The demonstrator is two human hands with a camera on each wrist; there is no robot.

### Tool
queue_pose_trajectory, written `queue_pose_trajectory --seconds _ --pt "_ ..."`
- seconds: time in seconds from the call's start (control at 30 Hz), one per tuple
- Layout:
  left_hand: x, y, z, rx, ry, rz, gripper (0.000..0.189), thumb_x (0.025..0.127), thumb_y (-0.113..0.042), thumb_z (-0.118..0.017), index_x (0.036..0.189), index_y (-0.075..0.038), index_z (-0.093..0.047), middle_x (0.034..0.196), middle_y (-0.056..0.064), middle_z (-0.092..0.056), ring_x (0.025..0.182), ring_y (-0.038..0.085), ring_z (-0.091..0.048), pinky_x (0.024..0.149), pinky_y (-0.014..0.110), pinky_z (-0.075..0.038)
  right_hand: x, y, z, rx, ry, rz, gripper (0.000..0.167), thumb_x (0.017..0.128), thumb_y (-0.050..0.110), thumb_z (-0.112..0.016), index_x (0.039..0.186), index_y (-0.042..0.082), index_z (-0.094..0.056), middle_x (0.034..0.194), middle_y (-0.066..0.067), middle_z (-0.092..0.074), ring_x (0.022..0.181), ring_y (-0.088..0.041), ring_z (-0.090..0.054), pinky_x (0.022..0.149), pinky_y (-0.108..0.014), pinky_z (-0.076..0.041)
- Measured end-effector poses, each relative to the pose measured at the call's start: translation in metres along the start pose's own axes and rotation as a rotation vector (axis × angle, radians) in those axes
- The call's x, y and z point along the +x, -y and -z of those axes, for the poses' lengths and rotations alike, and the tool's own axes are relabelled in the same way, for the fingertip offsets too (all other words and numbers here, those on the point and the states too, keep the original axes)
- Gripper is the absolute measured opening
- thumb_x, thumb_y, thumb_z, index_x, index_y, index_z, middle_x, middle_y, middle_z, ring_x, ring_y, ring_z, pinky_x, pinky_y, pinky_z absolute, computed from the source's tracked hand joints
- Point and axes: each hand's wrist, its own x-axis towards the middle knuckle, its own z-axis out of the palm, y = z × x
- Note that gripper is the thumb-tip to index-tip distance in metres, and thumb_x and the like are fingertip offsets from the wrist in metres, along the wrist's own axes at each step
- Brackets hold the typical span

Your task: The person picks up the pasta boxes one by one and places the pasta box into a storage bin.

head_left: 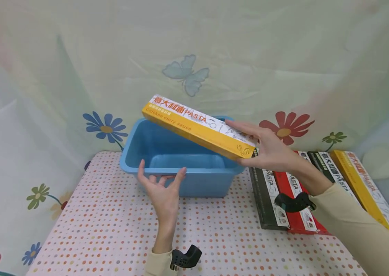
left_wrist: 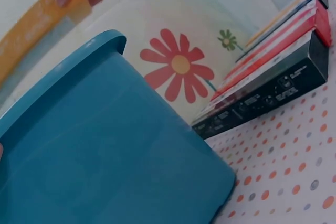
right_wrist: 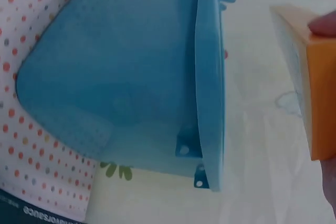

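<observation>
A yellow and white pasta box (head_left: 198,126), printed "Chicken curry sauce", is held at a slant over the blue bin (head_left: 201,182). My right hand (head_left: 272,149) grips its lower right end between thumb and fingers; the far end points up and left. The box's orange end (right_wrist: 323,98) shows in the right wrist view. My left hand (head_left: 163,191) touches the bin's front rim, index finger and thumb spread apart and raised there, the other fingers bent against the outside. Only a sliver of that hand shows in the left wrist view.
Right of the bin lie several more pasta boxes: a black one (head_left: 267,203), a red one (head_left: 285,214), a dark green one (head_left: 322,163) and a yellow one (head_left: 356,172). A dotted cloth (head_left: 105,230) covers the table, and a flowered curtain (head_left: 111,76) hangs behind.
</observation>
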Motion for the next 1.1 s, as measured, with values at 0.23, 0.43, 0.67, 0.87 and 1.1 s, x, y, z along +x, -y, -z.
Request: queue_pose_trajectory --seconds 0.23,0.43,0.67,0.87,1.1 --pt "0.000 0.000 0.000 -0.014 0.009 -0.021 0.110 0.083 -0.005 -0.089 0.164 -0.017 -0.015 0.151 0.023 -0.042 0.111 0.039 -0.067 0.084 0.034 -0.066 0.030 -0.020 0.000 -0.050 0.254 -0.021 0.085 0.082 0.009 -0.081 0.158 0.003 -0.043 0.141 -0.015 -0.057 0.099 -0.024 -0.054 0.073 -0.026 -0.053" --pt "0.002 0.000 0.001 -0.016 0.012 -0.029 0.110 0.084 -0.006 -0.089 0.164 -0.017 -0.014 0.150 0.025 -0.042 0.104 0.034 -0.068 0.081 0.034 -0.066 0.052 -0.031 -0.008 -0.060 0.389 -0.059 0.083 0.080 0.005 -0.075 0.157 0.002 -0.045 0.137 -0.014 -0.061 0.100 -0.025 -0.056 0.075 -0.031 -0.053" --pt "0.002 0.001 0.003 -0.075 0.033 -0.039 0.108 0.084 -0.003 -0.087 0.163 -0.020 -0.016 0.140 0.029 -0.048 0.099 0.033 -0.068 0.082 0.036 -0.067 0.076 -0.041 -0.023 0.018 0.519 -0.052 0.082 0.082 0.005 -0.073 0.157 -0.004 -0.041 0.146 -0.019 -0.057 0.111 -0.029 -0.056 0.080 -0.034 -0.055" --pt "0.000 0.001 0.004 -0.083 0.036 -0.031 0.107 0.085 -0.002 -0.086 0.163 -0.019 -0.015 0.143 0.031 -0.045 0.100 0.037 -0.067 0.083 0.036 -0.066 0.083 -0.047 -0.033 0.064 0.571 -0.089 0.082 0.082 0.000 -0.072 0.157 -0.005 -0.040 0.150 -0.021 -0.054 0.114 -0.030 -0.056 0.067 -0.029 -0.055" --pt "0.001 -0.001 0.007 -0.073 0.029 -0.041 0.108 0.085 -0.004 -0.087 0.164 -0.019 -0.015 0.142 0.031 -0.046 0.092 0.028 -0.067 0.080 0.036 -0.067 0.090 -0.049 -0.041 0.044 0.597 -0.058 0.082 0.080 -0.002 -0.073 0.155 -0.009 -0.040 0.150 -0.024 -0.054 0.112 -0.029 -0.058 0.072 -0.029 -0.053"
